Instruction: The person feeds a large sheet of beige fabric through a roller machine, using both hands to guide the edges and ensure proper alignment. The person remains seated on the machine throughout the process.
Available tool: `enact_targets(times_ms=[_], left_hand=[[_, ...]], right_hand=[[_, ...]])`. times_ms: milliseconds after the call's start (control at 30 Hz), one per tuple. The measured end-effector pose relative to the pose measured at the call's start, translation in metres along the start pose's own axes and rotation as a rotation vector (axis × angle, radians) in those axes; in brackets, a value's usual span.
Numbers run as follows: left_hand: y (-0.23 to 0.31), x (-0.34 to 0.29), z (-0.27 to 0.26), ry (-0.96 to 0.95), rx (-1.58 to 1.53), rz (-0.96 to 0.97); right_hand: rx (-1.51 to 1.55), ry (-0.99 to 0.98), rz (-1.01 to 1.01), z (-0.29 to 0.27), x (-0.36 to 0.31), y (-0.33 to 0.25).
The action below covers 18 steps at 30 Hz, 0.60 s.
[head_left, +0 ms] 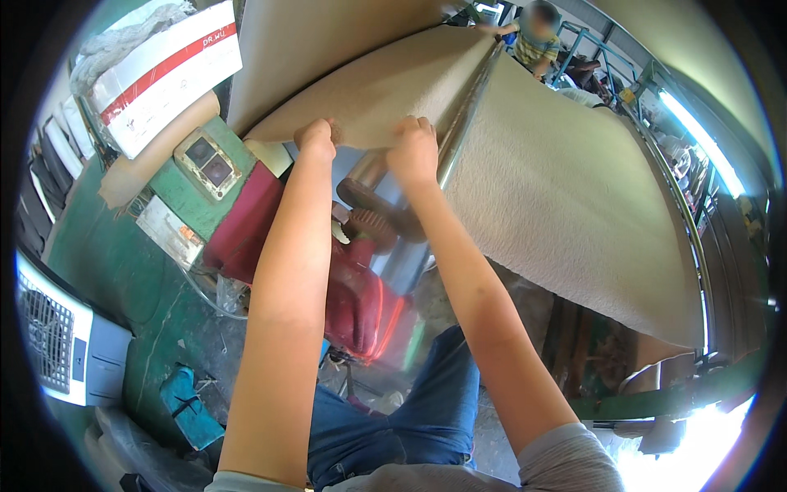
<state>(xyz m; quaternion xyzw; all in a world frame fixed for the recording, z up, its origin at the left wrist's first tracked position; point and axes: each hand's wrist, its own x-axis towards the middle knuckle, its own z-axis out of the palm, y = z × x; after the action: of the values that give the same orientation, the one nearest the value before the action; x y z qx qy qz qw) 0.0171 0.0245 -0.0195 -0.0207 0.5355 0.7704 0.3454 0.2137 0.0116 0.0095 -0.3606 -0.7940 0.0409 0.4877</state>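
Observation:
A wide beige sheet [369, 94], leather-like or fabric-like, stretches across the machine in front of me. My left hand [315, 138] is closed on its near edge, fingers curled over it. To the right, my right hand [414, 152] is also closed at this edge, knuckles up and slightly blurred. Just right of that hand a long metal roller [471, 115] runs away from me. Beyond it a second stretch of the sheet [566, 205] slopes down to the right. Under my hands sit a rusty gear [373, 228] and a dull metal shaft [366, 176].
A co-worker [534, 45] in a striped shirt stands at the far end. Left are a green machine housing with a two-button switch box [208, 164], and a white carton [168, 78] with a red stripe. Dark red machine parts [352, 307] stand close to my legs. A teal pouch [188, 406] lies on the floor.

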Motion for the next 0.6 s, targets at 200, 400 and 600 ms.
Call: enact_targets(times_ms=[200, 400, 600], left_hand=[[0.007, -0.009, -0.005, -0.23, 0.231, -0.051], [0.013, -0.013, -0.015, -0.359, 0.281, -0.043], [0.013, -0.017, -0.01, -0.284, 0.241, 0.004]], right_hand=[[0.042, -0.045, -0.061, 0.0, 0.0, -0.006], [0.068, -0.01, -0.076, 0.008, 0.001, -0.007], [0.112, -0.008, -0.022, 0.002, 0.002, -0.006]])
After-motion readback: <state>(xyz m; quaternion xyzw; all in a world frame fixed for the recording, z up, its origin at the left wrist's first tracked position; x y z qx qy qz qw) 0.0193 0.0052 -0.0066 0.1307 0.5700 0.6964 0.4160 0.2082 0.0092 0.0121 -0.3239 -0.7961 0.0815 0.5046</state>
